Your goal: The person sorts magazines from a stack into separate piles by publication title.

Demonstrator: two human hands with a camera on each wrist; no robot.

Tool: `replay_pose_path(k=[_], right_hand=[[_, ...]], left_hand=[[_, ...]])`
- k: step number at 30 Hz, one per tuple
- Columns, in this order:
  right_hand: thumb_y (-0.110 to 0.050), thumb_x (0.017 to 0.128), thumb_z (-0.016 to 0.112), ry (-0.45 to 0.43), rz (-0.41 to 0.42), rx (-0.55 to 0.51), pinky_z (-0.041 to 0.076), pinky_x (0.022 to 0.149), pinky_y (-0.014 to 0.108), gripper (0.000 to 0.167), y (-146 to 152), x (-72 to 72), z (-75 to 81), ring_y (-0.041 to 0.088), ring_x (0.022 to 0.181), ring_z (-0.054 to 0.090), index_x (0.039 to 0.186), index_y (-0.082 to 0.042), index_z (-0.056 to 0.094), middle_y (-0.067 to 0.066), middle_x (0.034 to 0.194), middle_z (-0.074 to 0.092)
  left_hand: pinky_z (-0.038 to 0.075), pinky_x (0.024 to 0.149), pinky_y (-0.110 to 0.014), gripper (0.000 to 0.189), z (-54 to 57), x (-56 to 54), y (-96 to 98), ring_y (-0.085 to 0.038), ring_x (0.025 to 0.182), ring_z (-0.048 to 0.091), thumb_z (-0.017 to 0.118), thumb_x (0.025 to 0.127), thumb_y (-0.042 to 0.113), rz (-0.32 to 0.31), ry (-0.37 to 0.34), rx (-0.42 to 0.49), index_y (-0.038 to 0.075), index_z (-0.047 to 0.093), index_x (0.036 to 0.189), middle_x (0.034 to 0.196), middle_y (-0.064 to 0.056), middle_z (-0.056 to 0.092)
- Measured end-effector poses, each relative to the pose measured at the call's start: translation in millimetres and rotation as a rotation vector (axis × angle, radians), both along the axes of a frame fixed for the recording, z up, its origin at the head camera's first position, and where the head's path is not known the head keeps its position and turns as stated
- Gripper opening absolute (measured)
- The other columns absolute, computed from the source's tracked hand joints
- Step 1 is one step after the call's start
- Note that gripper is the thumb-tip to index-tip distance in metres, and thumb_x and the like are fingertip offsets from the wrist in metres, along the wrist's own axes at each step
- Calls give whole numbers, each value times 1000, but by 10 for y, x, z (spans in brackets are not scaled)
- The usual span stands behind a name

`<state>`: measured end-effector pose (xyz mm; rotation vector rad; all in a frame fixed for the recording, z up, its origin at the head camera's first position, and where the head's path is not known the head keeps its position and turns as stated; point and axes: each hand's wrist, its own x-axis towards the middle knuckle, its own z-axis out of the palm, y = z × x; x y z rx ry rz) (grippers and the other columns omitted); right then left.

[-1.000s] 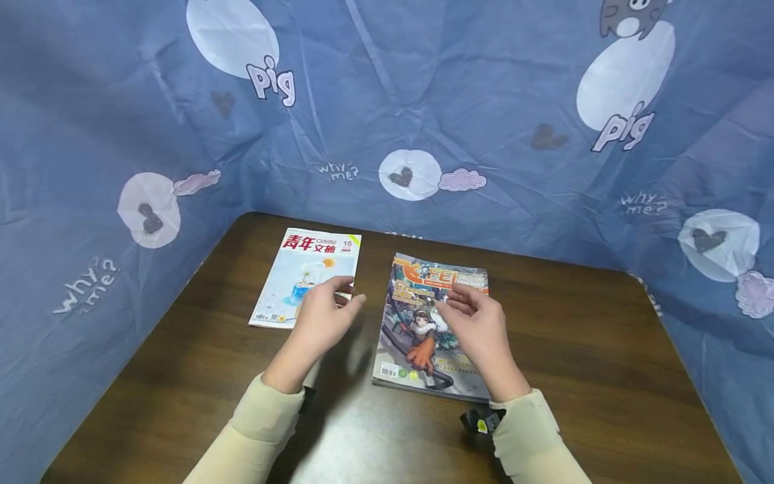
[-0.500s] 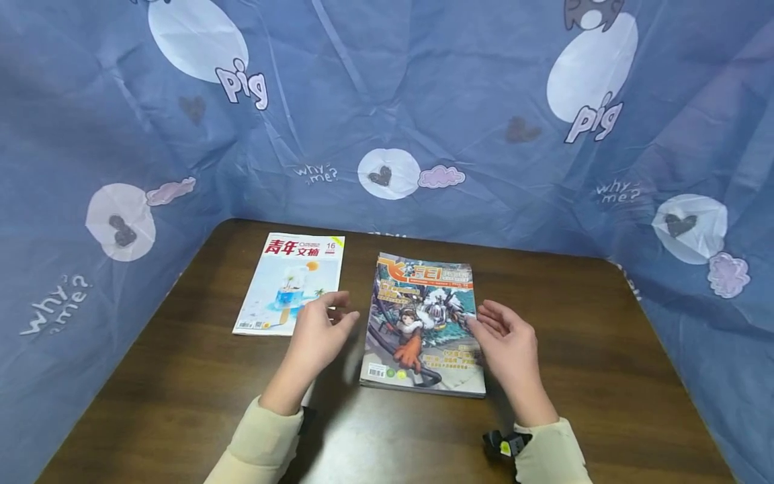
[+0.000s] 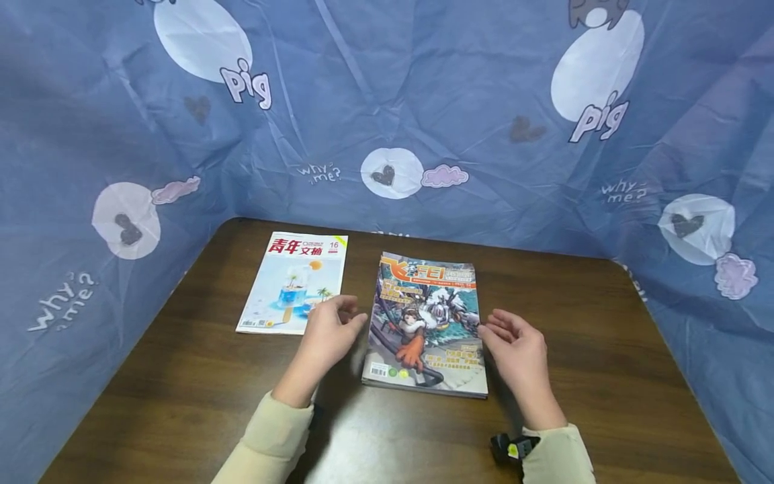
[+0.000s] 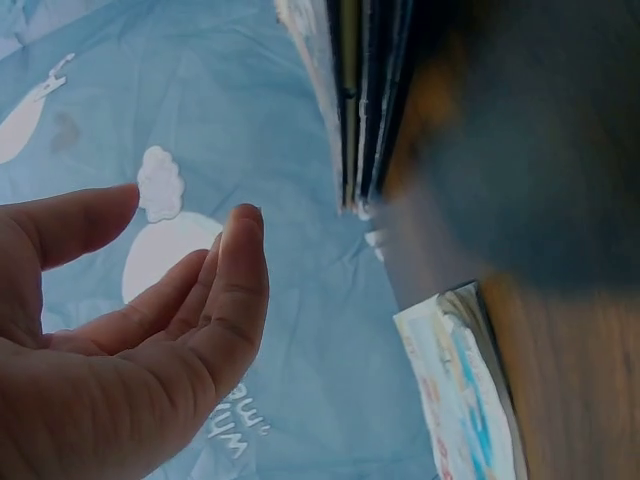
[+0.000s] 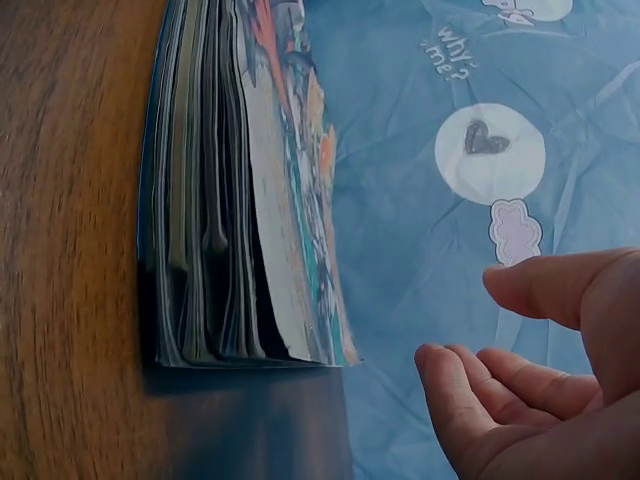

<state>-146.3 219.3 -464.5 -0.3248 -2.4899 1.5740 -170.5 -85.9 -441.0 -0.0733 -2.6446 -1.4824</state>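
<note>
A small stack of magazines lies on the table, its top cover showing a figure with an orange glove. In the right wrist view the stack's layered page edges show. My left hand hovers left of the stack, fingers loosely bent and thumb apart, holding nothing. On the other side, my right hand is beside the stack's right edge, thumb and fingers apart with nothing between them. A thinner white magazine with red title characters lies farther left; my left hand overlaps its lower right corner in the head view.
The dark wooden table has rounded far corners. A blue printed cloth hangs behind it and along both sides. A black wrist device sits at the right sleeve.
My right hand has moved off the stack's cover to its right side. The left hand has come down and nearer to the stack's left edge. The head view has shifted slightly.
</note>
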Motion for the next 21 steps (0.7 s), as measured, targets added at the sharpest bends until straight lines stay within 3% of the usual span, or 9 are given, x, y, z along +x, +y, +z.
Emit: replay_pose_path(k=[6,12,21], right_hand=[[-14,94,75,-17,-32,41,55,84,25,40,32,-39,-80,26,106,68,129,3,64,17,119,69],[-13,94,75,-25,-47,18,56,85,27,42,46,-116,-180,27,106,68,130,5,63,19,120,68],[-16,94,74,-142,25,56,52,95,44,53,83,-244,-192,34,117,63,138,7,56,24,129,62]], left_hand=[[55,80,-45,30,-83,-116,52,-28,82,65,73,89,8,10,-3,-67,-12,69,111,87,-12,68],[54,82,-46,33,-182,-243,83,-30,86,65,71,89,11,0,-78,-141,-13,69,112,89,-14,68],[52,93,-50,41,-243,-456,123,-39,108,64,70,94,17,-69,-250,-172,-14,64,121,113,-26,67]])
